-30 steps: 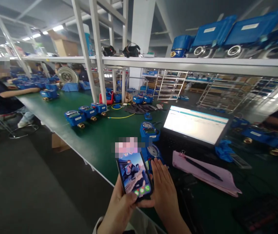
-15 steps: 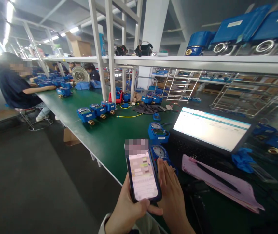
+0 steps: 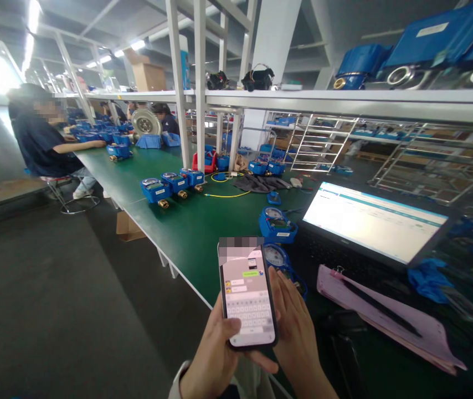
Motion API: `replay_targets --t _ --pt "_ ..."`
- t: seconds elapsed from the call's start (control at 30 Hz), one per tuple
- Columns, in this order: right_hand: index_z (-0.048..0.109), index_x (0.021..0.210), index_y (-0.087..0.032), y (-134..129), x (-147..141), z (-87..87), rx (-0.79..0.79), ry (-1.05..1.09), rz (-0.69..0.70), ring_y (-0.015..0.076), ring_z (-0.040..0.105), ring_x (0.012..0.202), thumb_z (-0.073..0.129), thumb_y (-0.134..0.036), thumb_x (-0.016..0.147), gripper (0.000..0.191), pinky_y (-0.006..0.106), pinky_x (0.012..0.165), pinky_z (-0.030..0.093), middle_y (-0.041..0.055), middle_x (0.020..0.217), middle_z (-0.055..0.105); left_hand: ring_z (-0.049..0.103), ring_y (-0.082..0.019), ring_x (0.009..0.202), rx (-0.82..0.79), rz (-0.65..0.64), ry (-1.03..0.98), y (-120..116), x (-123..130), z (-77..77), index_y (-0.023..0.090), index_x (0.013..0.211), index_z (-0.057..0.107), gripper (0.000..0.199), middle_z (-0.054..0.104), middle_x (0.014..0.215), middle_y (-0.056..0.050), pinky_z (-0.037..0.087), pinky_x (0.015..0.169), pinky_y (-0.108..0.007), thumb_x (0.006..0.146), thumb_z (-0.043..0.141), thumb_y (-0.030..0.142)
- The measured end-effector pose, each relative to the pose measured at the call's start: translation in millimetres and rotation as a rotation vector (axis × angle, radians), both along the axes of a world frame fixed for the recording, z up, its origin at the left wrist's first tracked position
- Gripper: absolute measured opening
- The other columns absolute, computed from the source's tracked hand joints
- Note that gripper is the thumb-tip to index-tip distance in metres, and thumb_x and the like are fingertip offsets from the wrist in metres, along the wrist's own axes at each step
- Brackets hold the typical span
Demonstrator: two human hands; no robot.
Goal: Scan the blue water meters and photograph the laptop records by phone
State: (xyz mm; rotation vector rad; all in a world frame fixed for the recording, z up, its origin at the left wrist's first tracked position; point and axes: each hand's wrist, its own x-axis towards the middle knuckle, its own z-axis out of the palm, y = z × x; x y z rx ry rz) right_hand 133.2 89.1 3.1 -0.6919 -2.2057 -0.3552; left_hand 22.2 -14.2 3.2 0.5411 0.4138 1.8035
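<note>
A smartphone (image 3: 250, 316) rests in my left hand (image 3: 214, 352), whose fingers wrap around its lower end. My left thumb lies on the on-screen keyboard, below a chat with message bubbles. Beside the phone's right edge is my right hand (image 3: 297, 332), its fingers stretched out and close together; whether it touches the phone I cannot tell. Just beyond the phone, a blue water meter (image 3: 276, 256) with a round dial is partly covered by the phone and my right fingers. Another blue meter (image 3: 278, 231) stands behind it.
An open laptop (image 3: 375, 221) and a pink clipboard (image 3: 390, 318) with a black pen lie to the right. Several blue meters (image 3: 156, 191) line the green table (image 3: 203, 233). A shelf (image 3: 344, 100) spans above. A co-worker (image 3: 45, 136) sits at far left.
My left thumb has moved from the phone's lower right edge onto the keyboard. The chat now shows different bubbles. The whole scene has shifted slightly right in view.
</note>
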Motion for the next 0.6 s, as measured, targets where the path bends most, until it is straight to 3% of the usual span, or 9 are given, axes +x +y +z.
replay_targets --t 0.13,0.23,0.33,0.47,0.6 --pt "0.03 0.15 -0.01 -4.4 11.1 8.4 -0.092 0.089 0.104 0.0256 0.053 0.123 0.033 -0.018 0.099 0.051 0.041 0.093 0.052 0.0155 0.13 0.059 0.068 -0.024 0.064 -0.103 -0.048 -0.013 -1.3 -0.3 17.3 0.017 0.117 0.069 0.047 0.07 0.103 -0.015 0.058 0.049 -0.031 0.086 0.063 0.052" --pt "0.047 0.137 -0.018 -16.5 22.3 23.9 -0.165 0.282 0.151 0.0253 0.053 0.121 0.039 -0.015 0.096 0.042 0.042 0.094 0.05 0.0113 0.129 0.058 0.069 -0.032 0.079 -0.197 -0.039 0.039 -2.4 2.4 27.5 0.013 0.114 0.072 0.061 0.07 0.101 -0.018 0.058 0.049 -0.033 0.083 0.061 0.064" --pt "0.052 0.134 -0.023 -32.0 27.0 40.9 -0.15 0.35 0.173 0.0329 0.046 0.129 0.037 -0.022 0.097 0.04 0.051 0.096 0.047 0.0108 0.138 0.05 0.068 -0.037 0.092 -0.273 -0.009 0.082 -3.7 7.9 29.3 0.013 0.114 0.072 0.068 0.07 0.101 -0.018 0.058 0.05 -0.034 0.08 0.061 0.071" --pt "0.042 0.146 -0.031 -43.8 23.2 51.9 -0.171 0.203 0.177 0.0411 0.035 0.137 0.031 -0.034 0.099 0.048 0.062 0.095 0.047 0.0109 0.149 0.036 0.066 -0.033 0.101 -0.343 0.112 0.062 -4.1 14.8 26.5 0.015 0.109 0.074 0.059 0.07 0.103 -0.014 0.06 0.077 -0.04 0.085 0.059 0.067" --pt "0.041 0.148 -0.035 -45.8 19.1 51.3 -0.156 0.16 0.164 0.044 0.033 0.138 0.034 -0.039 0.099 0.05 0.065 0.098 0.045 0.0091 0.154 0.03 0.065 -0.031 0.104 -0.252 0.034 -0.014 -4.2 16.2 32.0 0.021 0.104 0.077 0.053 0.072 0.101 -0.008 0.053 0.094 -0.04 0.08 0.065 0.067"
